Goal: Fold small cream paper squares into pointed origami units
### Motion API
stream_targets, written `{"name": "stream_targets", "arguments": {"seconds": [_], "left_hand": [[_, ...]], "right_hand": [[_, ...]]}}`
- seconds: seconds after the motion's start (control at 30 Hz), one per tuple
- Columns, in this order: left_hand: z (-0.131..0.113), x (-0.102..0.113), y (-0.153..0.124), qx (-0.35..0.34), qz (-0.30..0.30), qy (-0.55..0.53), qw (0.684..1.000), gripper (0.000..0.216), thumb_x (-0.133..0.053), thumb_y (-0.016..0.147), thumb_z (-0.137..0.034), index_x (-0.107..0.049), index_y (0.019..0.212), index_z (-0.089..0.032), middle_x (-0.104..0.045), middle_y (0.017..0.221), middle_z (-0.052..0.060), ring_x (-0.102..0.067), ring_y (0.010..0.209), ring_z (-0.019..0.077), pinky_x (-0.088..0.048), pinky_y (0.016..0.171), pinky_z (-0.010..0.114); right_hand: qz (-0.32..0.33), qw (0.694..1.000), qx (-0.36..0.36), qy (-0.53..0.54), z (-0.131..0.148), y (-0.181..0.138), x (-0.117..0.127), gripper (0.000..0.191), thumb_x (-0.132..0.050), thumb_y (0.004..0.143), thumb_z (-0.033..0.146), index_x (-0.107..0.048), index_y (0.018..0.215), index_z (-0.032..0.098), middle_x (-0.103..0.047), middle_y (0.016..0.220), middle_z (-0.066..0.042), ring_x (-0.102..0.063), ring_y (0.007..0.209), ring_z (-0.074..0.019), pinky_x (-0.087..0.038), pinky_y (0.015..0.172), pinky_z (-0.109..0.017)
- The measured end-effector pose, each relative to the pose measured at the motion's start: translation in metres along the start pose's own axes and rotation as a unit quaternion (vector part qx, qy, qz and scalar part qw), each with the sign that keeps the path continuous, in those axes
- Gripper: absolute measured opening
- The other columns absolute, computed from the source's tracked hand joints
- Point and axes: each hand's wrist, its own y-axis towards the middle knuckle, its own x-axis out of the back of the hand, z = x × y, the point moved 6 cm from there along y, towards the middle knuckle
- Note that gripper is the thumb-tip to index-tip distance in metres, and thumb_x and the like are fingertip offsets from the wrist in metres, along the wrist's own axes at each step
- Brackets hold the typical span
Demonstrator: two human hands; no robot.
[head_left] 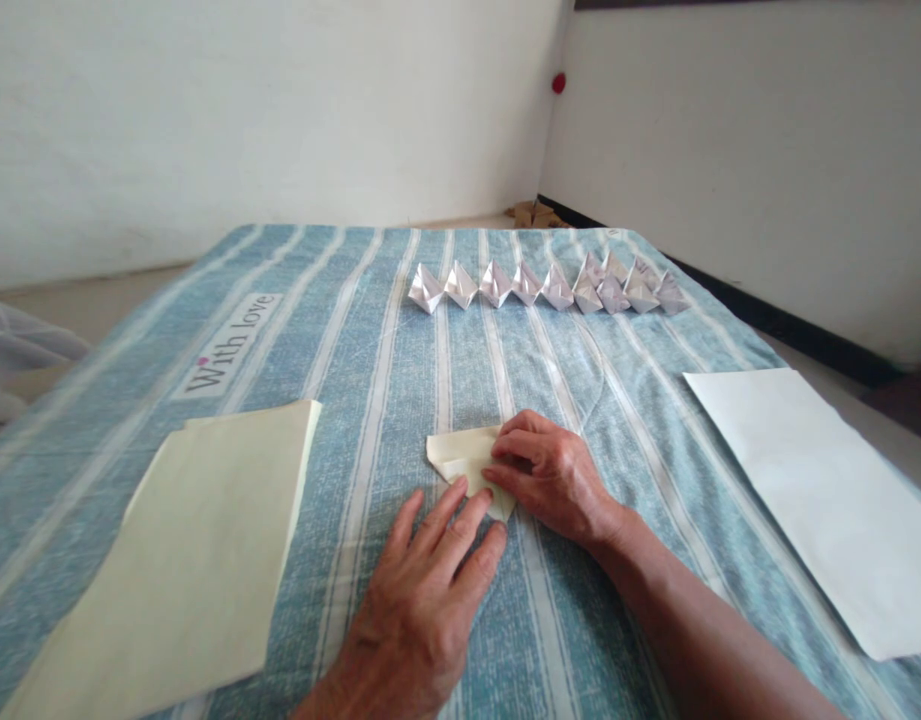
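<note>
A small folded piece of cream paper [461, 455] lies on the blue striped cloth [355, 340] in front of me. My left hand [422, 590] rests flat with fingers stretched out, fingertips touching the paper's lower edge. My right hand [551, 475] lies on the paper's right side, fingers curled and pressing on a fold. Part of the paper is hidden under both hands.
A stack of cream sheets [197, 560] lies at the left, a white sheet [820, 500] at the right. A row of several folded white paper boats [550, 285] stands at the far side. White walls surround the cloth, with a red dot [558, 82] in the corner.
</note>
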Motion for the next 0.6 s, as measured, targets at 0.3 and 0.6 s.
{"name": "stream_targets", "arguments": {"seconds": [0.3, 0.6], "left_hand": [[0.002, -0.003, -0.005, 0.025, -0.02, -0.02, 0.999, 0.045, -0.026, 0.097, -0.009, -0.07, 0.104, -0.02, -0.068, 0.12, 0.012, -0.057, 0.12, 0.0298, -0.046, 0.096, 0.058], [0.0, 0.004, 0.002, -0.002, -0.005, -0.005, 1.0, 0.033, -0.036, 0.093, -0.003, -0.063, 0.11, -0.009, -0.071, 0.115, 0.014, -0.062, 0.115, 0.0299, -0.052, 0.092, 0.055]], "right_hand": [[-0.002, 1.0, -0.005, 0.005, 0.0, 0.0, 0.001, 0.014, -0.07, 0.08, 0.015, -0.063, 0.069, 0.018, -0.061, 0.084, -0.001, -0.057, 0.072, -0.0118, -0.045, 0.064, -0.026], [0.002, 1.0, -0.012, 0.005, -0.001, 0.001, 0.001, 0.013, -0.07, 0.08, 0.015, -0.063, 0.069, 0.018, -0.061, 0.084, -0.001, -0.057, 0.071, -0.0116, -0.045, 0.064, -0.025]]}}
